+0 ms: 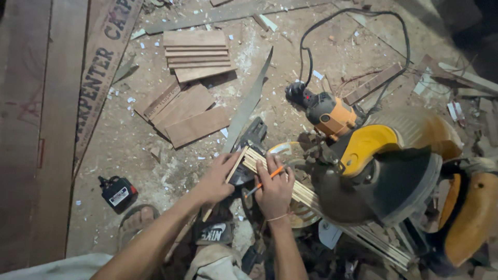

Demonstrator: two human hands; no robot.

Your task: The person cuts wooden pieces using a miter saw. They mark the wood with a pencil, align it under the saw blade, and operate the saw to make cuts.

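My left hand [217, 181] presses a thin wooden stick or square edge [234, 168] across the end of a bundle of pale wooden strips [290, 186]. My right hand [275, 192] holds an orange pencil [265, 180] with its tip against those strips. The strips lie on the bed of a yellow and black mitre saw [384, 166], running under its blade guard toward the lower right.
Short wooden boards [189, 88] lie stacked and scattered on the dusty floor at the upper middle. A long narrow board [249, 103] leans toward the saw. A small black and red device [118, 193] sits at the left by a sandalled foot [136, 220]. A black cable [358, 31] loops behind the saw.
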